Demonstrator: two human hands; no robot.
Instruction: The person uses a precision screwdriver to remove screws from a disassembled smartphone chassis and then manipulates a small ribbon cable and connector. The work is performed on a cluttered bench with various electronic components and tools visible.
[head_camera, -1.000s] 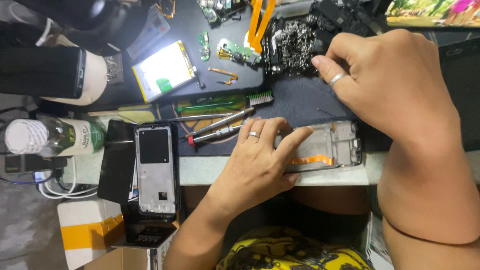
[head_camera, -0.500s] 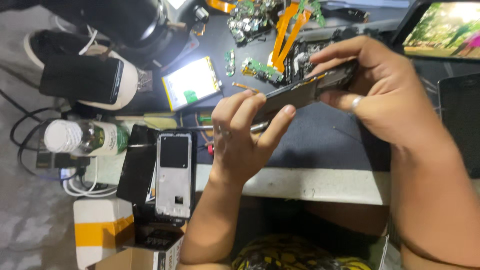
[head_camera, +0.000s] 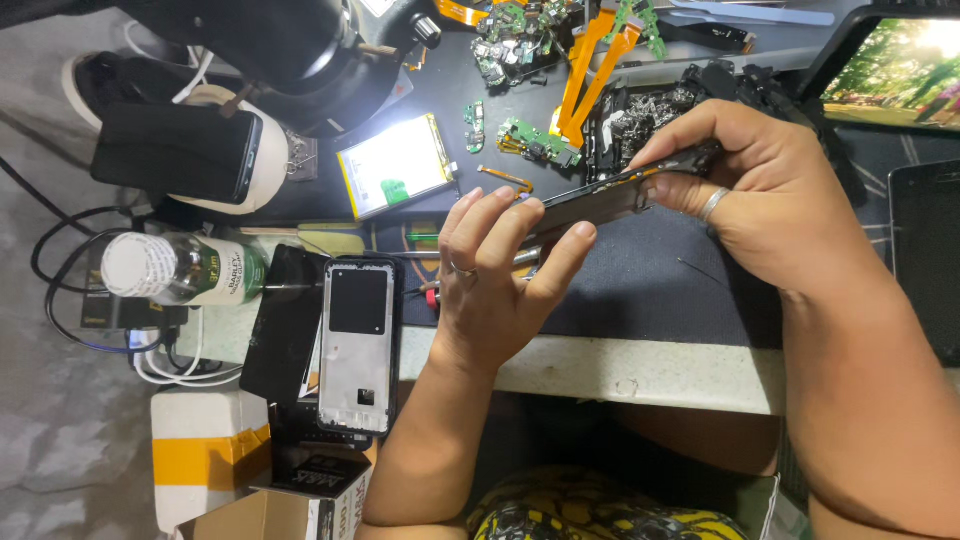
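Above the dark surface, left hand and right hand pinch opposite ends of a tilted phone frame.

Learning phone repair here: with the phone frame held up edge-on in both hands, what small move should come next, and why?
Probably lay the phone frame flat on the dark mat: left hand and right hand pinch only its ends in mid-air, leaving no hand free for tools.

Clear bottle, silver battery, orange flex cables

Bare forearms, a ring on each hand, yellow-and-black patterned clothing below
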